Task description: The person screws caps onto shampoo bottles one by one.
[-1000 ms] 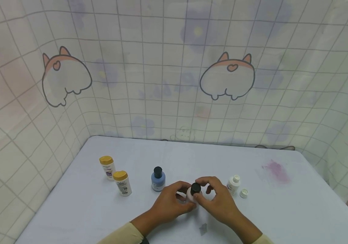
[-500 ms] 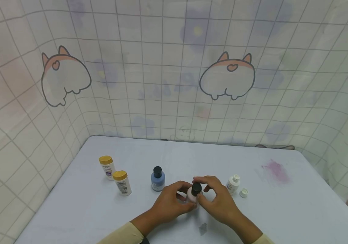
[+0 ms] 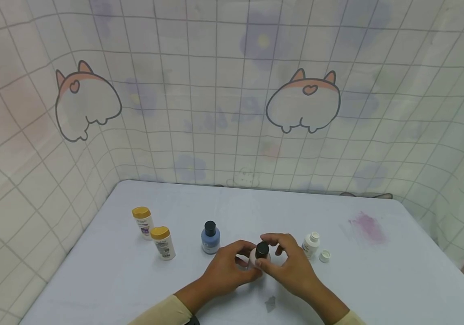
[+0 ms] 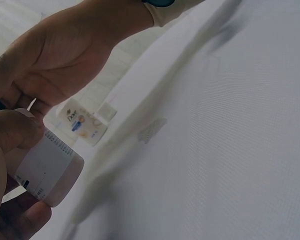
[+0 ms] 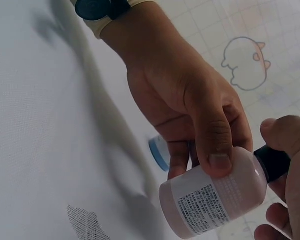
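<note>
A small pink bottle (image 5: 245, 175) with a black cap (image 3: 262, 249) and a printed white label is between my two hands. My left hand (image 3: 228, 269) grips its body from the left, thumb along the near side. With thumb and fingers my right hand (image 3: 290, 266) is at the black cap, the thumb pressed to its near side. In the left wrist view the pink bottle (image 4: 52, 167) shows its label side, and the cap is mostly hidden by the hands. A blue bottle (image 3: 210, 239) with a black cap stands just left of my left hand.
Two white bottles with yellow caps, a nearer one (image 3: 163, 243) and a farther one (image 3: 143, 223), stand at the left. Right of my right hand is an uncapped white bottle (image 3: 311, 246), its white cap (image 3: 325, 256) lying beside it. A pink stain (image 3: 369, 227) marks the tabletop.
Around the black cap my right fingers have shifted slightly, the index finger lifting a little away and the thumb moving left across it. My left hand keeps its hold on the pink bottle.
</note>
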Motion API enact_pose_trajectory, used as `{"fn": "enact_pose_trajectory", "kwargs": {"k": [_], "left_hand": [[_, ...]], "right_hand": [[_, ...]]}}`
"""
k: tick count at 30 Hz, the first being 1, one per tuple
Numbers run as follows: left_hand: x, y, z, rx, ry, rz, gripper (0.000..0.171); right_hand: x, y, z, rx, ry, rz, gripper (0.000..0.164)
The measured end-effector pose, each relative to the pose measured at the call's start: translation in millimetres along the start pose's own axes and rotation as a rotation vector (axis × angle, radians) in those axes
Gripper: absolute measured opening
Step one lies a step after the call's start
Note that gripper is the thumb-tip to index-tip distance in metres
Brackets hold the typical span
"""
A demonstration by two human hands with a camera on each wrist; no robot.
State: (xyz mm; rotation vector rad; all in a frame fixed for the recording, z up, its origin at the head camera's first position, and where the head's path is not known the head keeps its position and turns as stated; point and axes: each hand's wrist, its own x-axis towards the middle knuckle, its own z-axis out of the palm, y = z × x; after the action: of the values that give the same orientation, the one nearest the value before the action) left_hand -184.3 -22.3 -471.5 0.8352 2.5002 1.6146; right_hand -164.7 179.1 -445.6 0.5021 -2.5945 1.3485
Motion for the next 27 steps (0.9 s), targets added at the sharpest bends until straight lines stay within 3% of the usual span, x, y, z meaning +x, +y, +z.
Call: {"fn": "enact_pose_trajectory", "kwargs": {"k": [5, 7, 11, 15, 20, 27], "left_hand": [[0.2, 0.1, -0.7, 0.0, 0.003, -0.003, 0.048], [0.1, -0.1, -0.6, -0.002, 0.001, -0.004, 0.048], [-0.1, -0.2, 0.1, -0.005, 0.001, -0.006, 0.048], [-0.5, -0.4, 0.5, -0.009, 0.004, -0.004, 0.046], [-0.6, -1.9, 1.4, -0.01, 0.002, -0.006, 0.046], [-0.7, -2.3, 0.0, -0.012, 0.001, -0.003, 0.047]], "right_hand": [[1.4, 1.5, -2.5, 0.007, -0.043, -0.152, 0.048], [1.4, -2.2, -3.5, 0.007, -0.047, -0.171, 0.048], [0.5, -3.5, -1.9, -0.003, -0.017, -0.129, 0.045], [0.1, -1.4, 1.2, 0.009, 0.008, -0.027, 0.036], [1.0, -2.2, 3.4, 0.029, 0.012, 0.053, 0.04], [1.9, -0.5, 1.2, 0.003, -0.017, -0.092, 0.048]]}}
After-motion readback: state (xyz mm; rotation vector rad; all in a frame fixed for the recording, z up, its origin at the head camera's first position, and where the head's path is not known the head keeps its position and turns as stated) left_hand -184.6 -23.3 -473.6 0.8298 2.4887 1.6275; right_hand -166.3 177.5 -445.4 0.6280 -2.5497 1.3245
